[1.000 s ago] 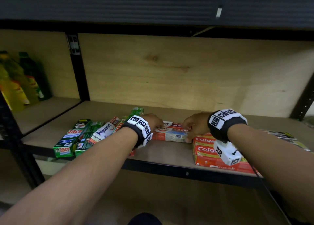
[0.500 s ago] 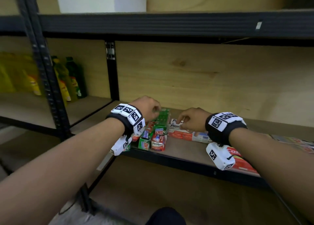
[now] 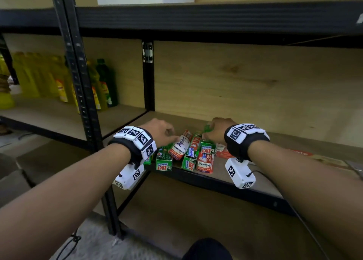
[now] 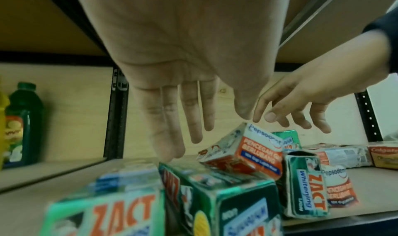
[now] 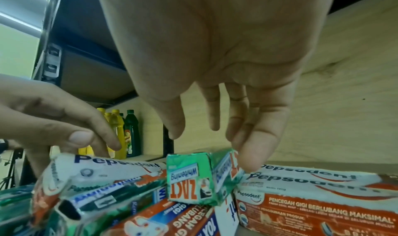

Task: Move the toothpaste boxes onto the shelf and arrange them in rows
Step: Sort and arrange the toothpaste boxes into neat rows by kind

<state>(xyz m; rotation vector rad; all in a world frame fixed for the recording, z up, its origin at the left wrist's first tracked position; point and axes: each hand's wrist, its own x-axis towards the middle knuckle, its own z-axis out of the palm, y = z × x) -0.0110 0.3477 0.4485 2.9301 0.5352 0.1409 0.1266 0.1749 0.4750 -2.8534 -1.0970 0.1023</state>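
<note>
Several toothpaste boxes lie in a loose pile at the left end of the wooden shelf (image 3: 188, 120). Green ZACT boxes (image 3: 164, 162) and red-white Pepsodent boxes (image 3: 205, 162) point their ends outward. One white Pepsodent box (image 3: 180, 145) lies tilted on top of the pile. My left hand (image 3: 172, 137) hangs over it with straight fingers, its thumb (image 4: 243, 113) just above the box's raised corner (image 4: 247, 129). My right hand (image 3: 206, 134) hovers over a small green ZACT box (image 5: 189, 178), and one fingertip (image 5: 252, 158) touches its far side. Neither hand grips anything.
Yellow and green bottles (image 3: 102, 83) stand in the bay to the left, behind a black upright post (image 3: 148, 73). A long Pepsodent box (image 5: 312, 197) and Colgate boxes (image 4: 385, 156) lie further right. The black beam (image 3: 216, 18) of the shelf above runs overhead.
Both hands have left the long Pepsodent box in the middle of the shelf. They have moved left to the pile of ZACT and Pepsodent boxes, and the head view has turned left with them.
</note>
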